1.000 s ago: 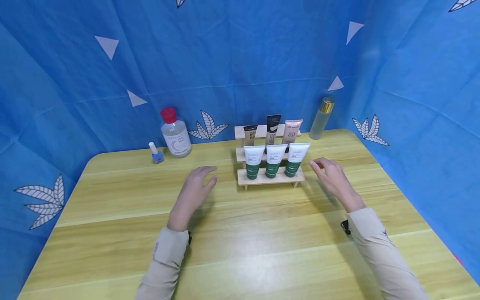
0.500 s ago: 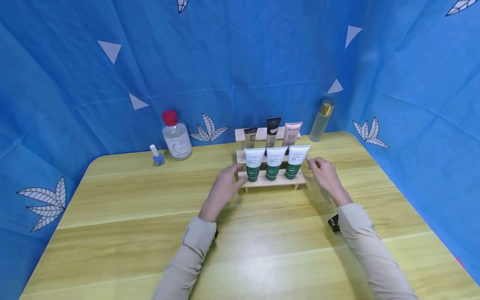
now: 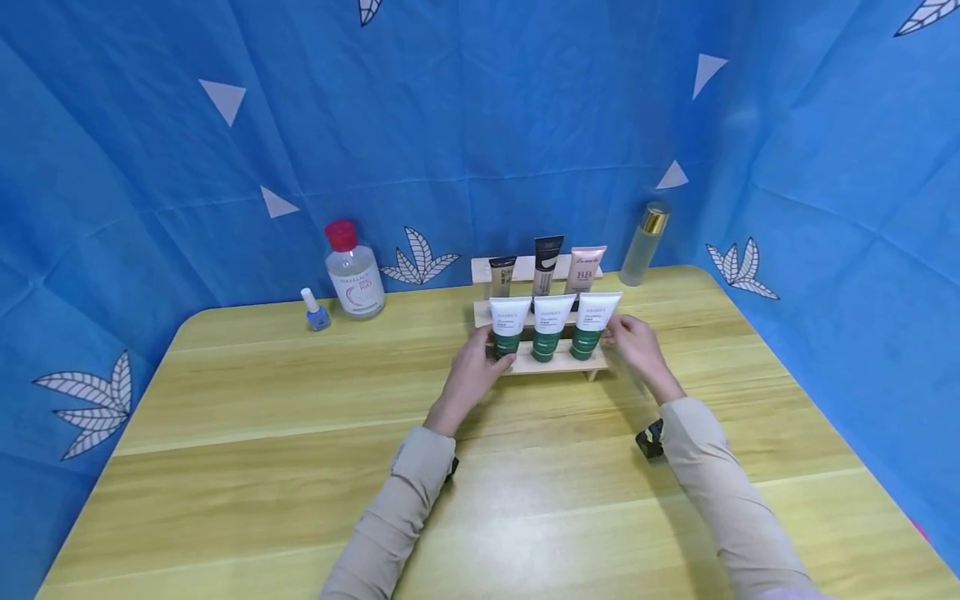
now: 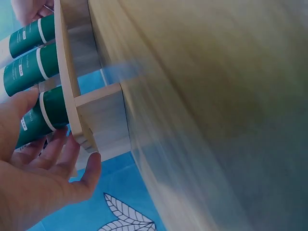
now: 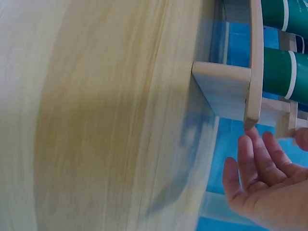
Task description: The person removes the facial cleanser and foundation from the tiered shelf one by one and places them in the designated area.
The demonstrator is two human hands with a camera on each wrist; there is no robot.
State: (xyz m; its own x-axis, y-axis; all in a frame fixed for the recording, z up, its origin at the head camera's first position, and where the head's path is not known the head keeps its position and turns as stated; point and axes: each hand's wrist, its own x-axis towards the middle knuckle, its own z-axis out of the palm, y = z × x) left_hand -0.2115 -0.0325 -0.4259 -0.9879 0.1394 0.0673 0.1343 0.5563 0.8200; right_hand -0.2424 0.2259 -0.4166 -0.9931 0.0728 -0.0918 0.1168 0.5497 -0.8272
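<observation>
A small three-tier wooden rack (image 3: pixel 525 367) carries several tubes. Across its lowest shelf stand three white-and-green squeeze tubes. My left hand (image 3: pixel 471 371) holds the left squeeze tube (image 4: pixel 54 103), thumb in front and fingers behind; its little finger lies close to the shelf end. At the other end, my right hand (image 3: pixel 637 346) is beside the right squeeze tube (image 3: pixel 596 321). In the right wrist view its loosely bent fingers (image 5: pixel 262 161) are by the shelf's end, with nothing between them and the thumb. The middle squeeze tube (image 3: pixel 551 321) stands between the hands.
Behind are a gold-and-black tube (image 3: pixel 501 279), a black-topped tube (image 3: pixel 547 262) and a pink BB tube (image 3: pixel 583 271). A gold-capped bottle (image 3: pixel 642 250) stands back right. A red-capped bottle (image 3: pixel 356 279) and blue nail polish (image 3: pixel 317 317) stand back left. Blue cloth (image 3: pixel 337 125) hangs around the table.
My left hand has moved right from the bare table to the left squeeze tube and taken hold of it. The right hand has come slightly left, closer to the right squeeze tube.
</observation>
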